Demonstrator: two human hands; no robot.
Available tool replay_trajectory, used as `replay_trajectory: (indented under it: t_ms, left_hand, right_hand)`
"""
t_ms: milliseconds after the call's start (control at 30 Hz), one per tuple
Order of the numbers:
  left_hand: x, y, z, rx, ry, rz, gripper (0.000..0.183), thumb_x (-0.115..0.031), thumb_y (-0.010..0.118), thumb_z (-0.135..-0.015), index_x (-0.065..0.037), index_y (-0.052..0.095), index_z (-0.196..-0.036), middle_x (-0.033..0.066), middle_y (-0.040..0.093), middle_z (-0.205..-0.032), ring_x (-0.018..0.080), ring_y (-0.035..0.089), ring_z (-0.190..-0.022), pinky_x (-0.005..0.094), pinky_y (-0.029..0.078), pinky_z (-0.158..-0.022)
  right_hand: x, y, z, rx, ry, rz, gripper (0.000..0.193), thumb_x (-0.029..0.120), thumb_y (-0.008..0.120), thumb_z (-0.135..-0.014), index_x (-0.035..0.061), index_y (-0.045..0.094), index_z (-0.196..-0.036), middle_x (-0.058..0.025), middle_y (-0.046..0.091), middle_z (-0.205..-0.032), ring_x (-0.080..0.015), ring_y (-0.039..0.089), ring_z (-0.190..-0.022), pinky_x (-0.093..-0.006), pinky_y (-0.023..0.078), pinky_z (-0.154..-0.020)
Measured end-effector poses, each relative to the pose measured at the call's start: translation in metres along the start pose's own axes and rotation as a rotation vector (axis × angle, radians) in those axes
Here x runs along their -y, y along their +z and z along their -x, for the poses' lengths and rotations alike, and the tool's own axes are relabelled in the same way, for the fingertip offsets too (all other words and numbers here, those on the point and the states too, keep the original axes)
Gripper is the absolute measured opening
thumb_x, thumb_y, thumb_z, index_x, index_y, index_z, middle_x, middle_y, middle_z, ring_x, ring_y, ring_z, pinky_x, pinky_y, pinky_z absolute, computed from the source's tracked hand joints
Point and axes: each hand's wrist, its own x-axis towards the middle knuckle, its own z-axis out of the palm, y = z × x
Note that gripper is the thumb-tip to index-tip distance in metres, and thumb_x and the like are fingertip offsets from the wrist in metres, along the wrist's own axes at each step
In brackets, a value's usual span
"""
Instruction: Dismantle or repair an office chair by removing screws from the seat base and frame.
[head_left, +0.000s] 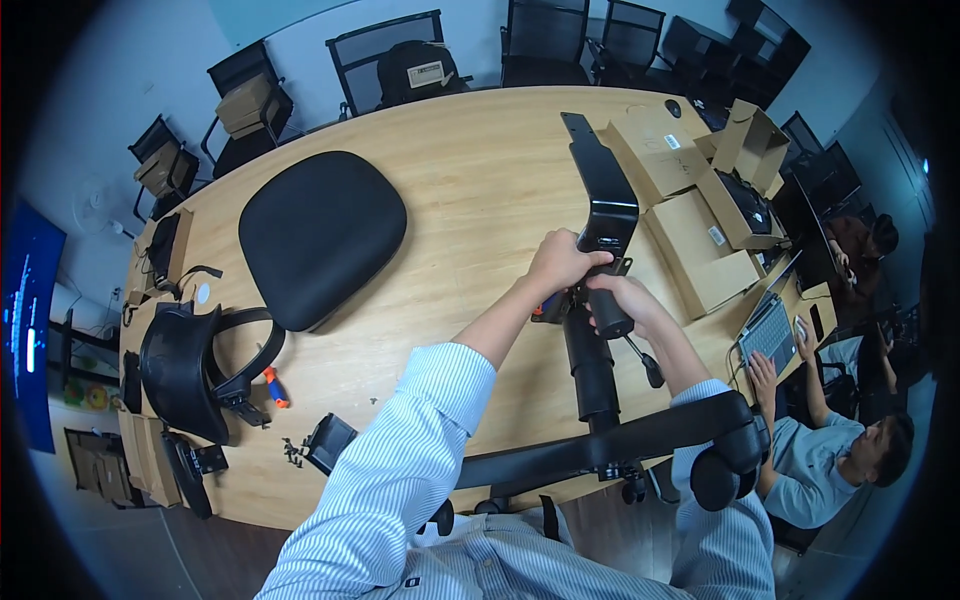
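A black office chair tilt mechanism sits at the top of a black gas lift column (588,365), which rises from a wheeled chair base (530,457) close to my body. A bent black metal bracket (608,195) extends from the mechanism toward the far side. My left hand (563,262) is closed round the mechanism at the bracket's near end, thumb on top. My right hand (628,298) grips the mechanism beside a thick black cylindrical knob (611,318). A thin lever with a black paddle end (651,370) sticks out below the right hand. Both palms hide part of the joint.
On the wooden table (470,190) lie a black seat cushion (322,235), a black backrest piece (183,370), an orange-blue screwdriver (276,388) and several screws (293,452). Cardboard boxes (700,250) stand to the right. Beyond them a person works at a laptop (768,335).
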Motion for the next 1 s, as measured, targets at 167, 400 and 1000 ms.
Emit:
replay_trajectory:
  t_ms: [167, 400, 1000]
  left_hand:
    - [0.005, 0.002, -0.004, -0.027, 0.04, -0.027, 0.042, -0.035, 0.079, -0.073, 0.004, 0.065, -0.067, 0.0109, 0.056, -0.049, 0.0182, 0.052, -0.038, 0.0331, 0.042, -0.04]
    - [0.003, -0.001, -0.004, 0.001, 0.0, 0.004, 0.04, -0.035, 0.079, -0.072, 0.003, 0.065, -0.066, 0.0119, 0.059, -0.052, 0.0183, 0.054, -0.038, 0.0316, 0.043, -0.038]
    - [-0.009, 0.024, 0.006, -0.13, -0.212, -0.025, 0.042, -0.035, 0.084, -0.06, 0.0, 0.069, -0.078, 0.0169, 0.068, -0.075, 0.0282, 0.068, -0.07, 0.0383, 0.052, -0.067]
  right_hand:
    - [0.015, 0.04, 0.014, -0.577, -0.141, 1.268, 0.039, 0.033, 0.064, -0.075, -0.0037, 0.068, -0.088, -0.02, 0.067, -0.088, -0.0298, 0.067, -0.088, -0.0366, 0.053, -0.078]
    - [-0.035, -0.007, 0.039, 0.212, 0.101, -0.75, 0.055, 0.041, 0.056, -0.09, -0.001, 0.048, -0.123, -0.0231, 0.055, -0.116, -0.0386, 0.059, -0.1, -0.0516, 0.049, -0.089]
    - [-0.026, 0.007, 0.04, -0.16, -0.086, -0.167, 0.042, 0.036, 0.061, -0.087, -0.0016, 0.052, -0.101, -0.0125, 0.059, -0.081, -0.0181, 0.06, -0.06, -0.0274, 0.049, -0.047]
